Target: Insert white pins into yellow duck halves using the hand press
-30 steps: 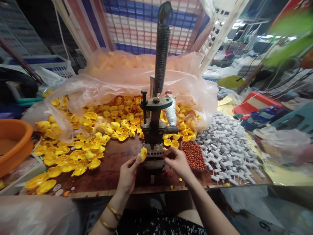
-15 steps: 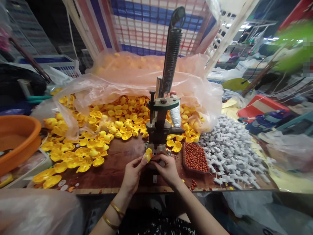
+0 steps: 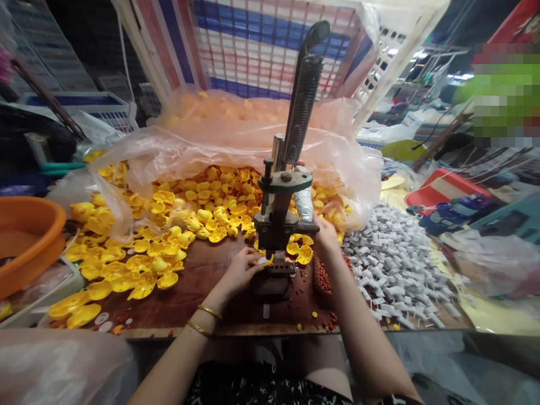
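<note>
A small metal hand press [image 3: 278, 219] with a long coiled spring stands at the middle of the brown wooden table [image 3: 189, 304]. My left hand [image 3: 242, 270] pinches a small yellow plastic piece [image 3: 262, 260] on the press's base, under the head. My right hand [image 3: 325, 233] reaches up past the press's right side towards its taped lever [image 3: 304, 202]; its fingers are hidden behind the press. A heap of yellow plastic shells [image 3: 169, 225] lies to the left and behind.
A clear plastic bag [image 3: 219, 138] spills the yellow shells. A tray of red beads [image 3: 323, 275] sits right of the press, then a pile of grey-white parts [image 3: 396, 264]. An orange basin [image 3: 25, 242] is at far left. A white crate wall [image 3: 261, 45] stands behind.
My left hand has moved the yellow piece forward and set it under the press head. My right hand left the piece and rose to the right side of the press.
</note>
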The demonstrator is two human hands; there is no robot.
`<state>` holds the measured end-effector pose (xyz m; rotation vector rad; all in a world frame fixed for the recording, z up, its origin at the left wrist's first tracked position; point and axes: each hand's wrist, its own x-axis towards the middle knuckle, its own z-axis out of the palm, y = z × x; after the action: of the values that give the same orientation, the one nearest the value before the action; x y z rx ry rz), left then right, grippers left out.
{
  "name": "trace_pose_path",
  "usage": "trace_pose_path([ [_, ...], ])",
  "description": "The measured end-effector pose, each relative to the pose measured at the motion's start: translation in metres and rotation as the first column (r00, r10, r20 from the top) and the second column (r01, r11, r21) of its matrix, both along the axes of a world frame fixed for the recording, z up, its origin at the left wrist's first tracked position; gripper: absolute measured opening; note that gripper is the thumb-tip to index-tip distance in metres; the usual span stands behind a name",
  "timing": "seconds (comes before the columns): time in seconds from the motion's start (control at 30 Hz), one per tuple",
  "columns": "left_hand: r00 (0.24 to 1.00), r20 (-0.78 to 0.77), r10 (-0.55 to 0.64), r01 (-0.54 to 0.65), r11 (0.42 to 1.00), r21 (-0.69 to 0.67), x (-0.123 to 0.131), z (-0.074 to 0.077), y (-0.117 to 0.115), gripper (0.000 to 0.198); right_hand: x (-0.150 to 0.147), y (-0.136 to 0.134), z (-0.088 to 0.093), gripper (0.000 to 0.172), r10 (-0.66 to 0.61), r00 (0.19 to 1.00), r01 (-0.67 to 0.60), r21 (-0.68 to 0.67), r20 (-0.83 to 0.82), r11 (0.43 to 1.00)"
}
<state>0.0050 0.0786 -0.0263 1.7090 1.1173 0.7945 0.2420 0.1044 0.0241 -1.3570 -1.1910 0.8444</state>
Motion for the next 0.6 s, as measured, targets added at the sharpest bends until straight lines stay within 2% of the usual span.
trace_pose_path([
  [0.07,0.999,-0.03,-0.043,0.044,0.999,0.031,-0.001,0.001,0.0,0.024,0.007,0.021,0.029,0.049,0.119,0.979,-0.122,-0.009,-0.167,0.992],
  [0.13,0.996,-0.048,-0.069,0.072,0.996,0.056,-0.001,0.001,0.0,0.023,0.004,0.041,0.052,0.038,0.188,0.932,-0.202,-0.013,-0.31,0.979],
  [0.27,0.993,-0.07,-0.09,0.096,0.991,0.097,0.0,0.0,0.0,0.022,-0.006,0.079,0.082,0.026,0.125,0.899,-0.171,-0.074,-0.419,0.983],
  [0.37,0.992,-0.092,-0.085,0.097,0.987,0.131,0.003,0.0,-0.001,0.018,0.0,0.09,0.116,0.036,0.176,0.86,-0.244,-0.084,-0.478,0.966],
  [0.43,0.992,-0.1,-0.073,0.088,0.984,0.153,0.004,0.001,-0.002,0.016,0.005,0.081,0.15,0.044,0.233,0.843,-0.248,0.034,-0.485,0.968],
  [0.5,0.993,-0.104,-0.063,0.08,0.983,0.167,0.006,0.002,-0.004,0.015,0.005,0.054,0.182,0.052,0.293,0.846,-0.22,0.21,-0.446,0.953],
  [0.57,0.993,-0.106,-0.058,0.076,0.982,0.174,0.007,0.003,-0.005,0.013,-0.002,0.012,0.201,0.054,0.337,0.862,-0.185,0.385,-0.379,0.904],
  [0.6,0.993,-0.106,-0.057,0.075,0.981,0.178,0.008,0.003,-0.005,0.012,-0.008,-0.012,0.203,0.048,0.345,0.875,-0.159,0.473,-0.338,0.867],
])
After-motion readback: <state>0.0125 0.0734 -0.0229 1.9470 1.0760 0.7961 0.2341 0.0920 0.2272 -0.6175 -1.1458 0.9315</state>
